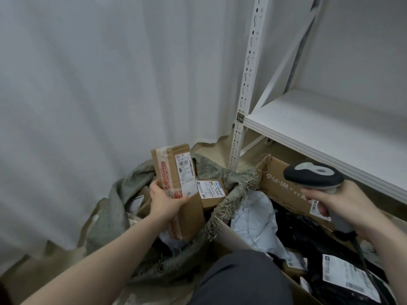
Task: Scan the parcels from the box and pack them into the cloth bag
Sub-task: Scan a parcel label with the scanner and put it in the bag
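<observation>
Your left hand (167,200) grips long taped cardboard parcel (176,188), upright toward 12 | right hand (343,208) wraps plastic scanner (315,176) | frayed cloth bag (220,179) below.

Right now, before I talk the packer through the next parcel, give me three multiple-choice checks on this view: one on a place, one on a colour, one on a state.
1. Where is the cardboard parcel that the left hand holds?
A. Over the open cloth bag
B. On the white shelf
C. On the floor by the curtain

2. What colour is the head of the scanner?
A. Red
B. Black with grey
C. Yellow

3. What is the right hand doing?
A. Resting open on the shelf
B. Gripping the scanner's handle
C. Pulling a parcel from the box

Answers:
1 A, the parcel stands upright above the bag's mouth.
2 B, a dark head with a grey top.
3 B, the fingers are curled round the handle.
</observation>
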